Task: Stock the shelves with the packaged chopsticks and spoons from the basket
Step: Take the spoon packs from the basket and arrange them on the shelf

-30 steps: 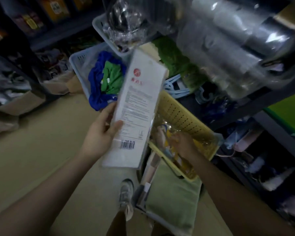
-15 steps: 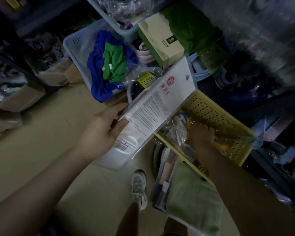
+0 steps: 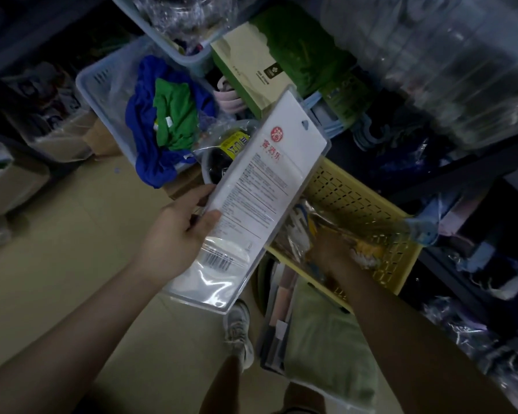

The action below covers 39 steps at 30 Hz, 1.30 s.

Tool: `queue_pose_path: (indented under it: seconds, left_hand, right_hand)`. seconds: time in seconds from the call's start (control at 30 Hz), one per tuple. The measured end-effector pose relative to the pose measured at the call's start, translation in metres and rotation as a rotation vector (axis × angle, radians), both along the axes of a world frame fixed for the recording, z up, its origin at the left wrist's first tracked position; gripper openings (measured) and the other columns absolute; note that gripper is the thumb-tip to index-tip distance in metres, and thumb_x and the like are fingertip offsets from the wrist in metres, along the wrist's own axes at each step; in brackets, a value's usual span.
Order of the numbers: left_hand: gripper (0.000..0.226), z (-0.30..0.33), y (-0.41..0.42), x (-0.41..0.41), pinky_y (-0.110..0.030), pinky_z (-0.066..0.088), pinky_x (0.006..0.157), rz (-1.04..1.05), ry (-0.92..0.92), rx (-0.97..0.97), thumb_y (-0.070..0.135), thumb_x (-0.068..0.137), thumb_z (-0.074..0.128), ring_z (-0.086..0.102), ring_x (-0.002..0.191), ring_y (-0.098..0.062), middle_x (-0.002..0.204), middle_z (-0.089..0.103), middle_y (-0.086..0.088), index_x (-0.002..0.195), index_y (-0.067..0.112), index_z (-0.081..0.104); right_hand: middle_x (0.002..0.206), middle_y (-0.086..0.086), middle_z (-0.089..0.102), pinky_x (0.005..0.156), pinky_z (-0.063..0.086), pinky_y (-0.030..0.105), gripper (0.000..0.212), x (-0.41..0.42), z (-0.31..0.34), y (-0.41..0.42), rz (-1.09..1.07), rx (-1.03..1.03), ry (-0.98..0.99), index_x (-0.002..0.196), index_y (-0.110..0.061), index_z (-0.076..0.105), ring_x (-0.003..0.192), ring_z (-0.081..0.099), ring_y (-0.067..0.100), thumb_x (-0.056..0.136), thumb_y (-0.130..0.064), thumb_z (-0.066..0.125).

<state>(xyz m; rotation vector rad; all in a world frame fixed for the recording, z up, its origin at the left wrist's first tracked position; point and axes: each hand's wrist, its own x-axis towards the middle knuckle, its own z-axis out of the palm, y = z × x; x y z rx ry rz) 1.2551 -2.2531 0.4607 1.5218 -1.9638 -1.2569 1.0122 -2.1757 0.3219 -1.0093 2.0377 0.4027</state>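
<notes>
- Floor (image 3: 81, 249): pale beige, smooth — the carrying surface across the left and centre of view.
- Pale blue basket (image 3: 102, 94): appears to sit at floor level by the shelving; blue and green cloth inside.
- Cardboard boxes (image 3: 18, 186): standing along the left edge of the floor.
- White sneaker (image 3: 238, 330): planted on the floor, lower centre.
- Dark shelving (image 3: 473, 162): right side — whether the yellow basket (image 3: 371, 204) rests on it cannot be determined.

yellow perforated basket (image 3: 356, 201), white red-logoed package (image 3: 260, 189)
</notes>
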Motion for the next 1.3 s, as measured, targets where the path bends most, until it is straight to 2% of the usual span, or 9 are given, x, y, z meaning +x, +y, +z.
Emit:
queue_pose_path:
  seconds: [0.13,0.2,0.37,0.53,0.67,0.87,1.03,1.17,1.3]
  left_hand:
    - [0.037,0.007,0.002,-0.005,-0.019,0.052,0.073,-0.018,-0.017,-0.017,0.016,0.089,0.055,0.065,0.076,-0.002,0.104,0.066,0.0,0.126,0.015,0.052]
    - [0.036,0.018,0.006,-0.009,-0.005,0.044,0.062,-0.078,-0.032,-0.058,0.016,0.089,0.055,0.063,0.071,0.001,0.098,0.066,0.001,0.125,0.014,0.051]
    - [0.054,0.054,0.02,-0.018,-0.026,0.049,0.075,-0.209,0.036,-0.137,0.044,0.082,0.046,0.062,0.086,-0.015,0.105,0.065,-0.003,0.126,0.013,0.051]
    - [0.048,0.109,0.043,-0.054,-0.006,0.044,0.064,-0.289,0.114,-0.251,0.038,0.083,0.047,0.057,0.081,0.003,0.104,0.061,0.008,0.126,0.015,0.05]
    - [0.043,0.151,0.073,-0.081,-0.004,0.045,0.068,-0.316,0.244,-0.351,0.048,0.083,0.041,0.055,0.09,0.017,0.104,0.053,0.032,0.122,0.03,0.044]
    - [0.047,0.179,0.141,-0.117,-0.027,0.053,0.077,-0.229,0.35,-0.336,0.043,0.083,0.048,0.06,0.096,0.0,0.111,0.059,0.014,0.127,0.026,0.047]
    - [0.031,0.221,0.205,-0.16,-0.006,0.047,0.066,-0.166,0.508,-0.315,0.015,0.091,0.05,0.059,0.087,0.013,0.103,0.057,0.023,0.118,0.029,0.048]
    - [0.029,0.26,0.249,-0.209,-0.018,0.051,0.072,-0.149,0.673,-0.261,0.015,0.09,0.051,0.062,0.091,-0.002,0.105,0.062,0.013,0.107,0.039,0.053]
    - [0.029,0.289,0.279,-0.263,-0.017,0.053,0.065,-0.183,0.772,-0.168,0.012,0.09,0.051,0.066,0.087,-0.004,0.1,0.067,0.012,0.099,0.039,0.057]
  right_hand:
    - [0.105,0.022,0.06,0.072,0.047,0.032,0.025,-0.017,0.033,0.011,-0.475,-0.138,-0.419,0.111,-0.003,0.059,0.085,0.061,0.029,0.086,-0.009,0.06]
    - [0.103,0.018,0.059,0.073,0.047,0.034,0.025,-0.029,0.056,0.029,-0.537,-0.259,-0.47,0.114,-0.004,0.057,0.087,0.06,0.029,0.089,-0.006,0.057]
    - [0.084,0.015,0.064,0.071,0.048,0.033,0.017,-0.056,0.136,0.084,-0.569,-0.601,-0.481,0.099,0.001,0.059,0.074,0.063,0.019,0.086,-0.01,0.059]
    - [0.069,-0.009,0.071,0.067,0.05,0.019,0.028,-0.071,0.221,0.131,-0.784,-0.838,-0.628,0.087,-0.017,0.06,0.063,0.065,-0.001,0.084,0.011,0.054]
    - [0.06,-0.011,0.07,0.052,0.047,0.012,0.019,-0.08,0.271,0.171,-0.814,-0.901,-0.755,0.083,-0.015,0.059,0.054,0.063,-0.001,0.067,-0.005,0.063]
    - [0.057,-0.001,0.062,0.042,0.041,0.018,0.022,-0.115,0.327,0.233,-0.782,-0.953,-0.835,0.088,-0.009,0.055,0.043,0.053,0.009,0.067,-0.008,0.059]
    - [0.058,-0.003,0.065,0.049,0.044,0.024,0.026,-0.16,0.387,0.283,-0.766,-1.045,-0.809,0.09,-0.013,0.059,0.05,0.057,0.012,0.064,-0.008,0.062]
    - [0.046,-0.002,0.06,0.04,0.042,0.015,0.009,-0.205,0.443,0.318,-0.797,-1.125,-0.765,0.075,-0.007,0.056,0.038,0.055,0.005,0.074,0.002,0.054]
    - [0.048,0.002,0.058,0.035,0.04,0.012,0.026,-0.258,0.483,0.343,-0.9,-1.201,-0.686,0.071,-0.006,0.051,0.033,0.053,0.005,0.087,0.008,0.036]
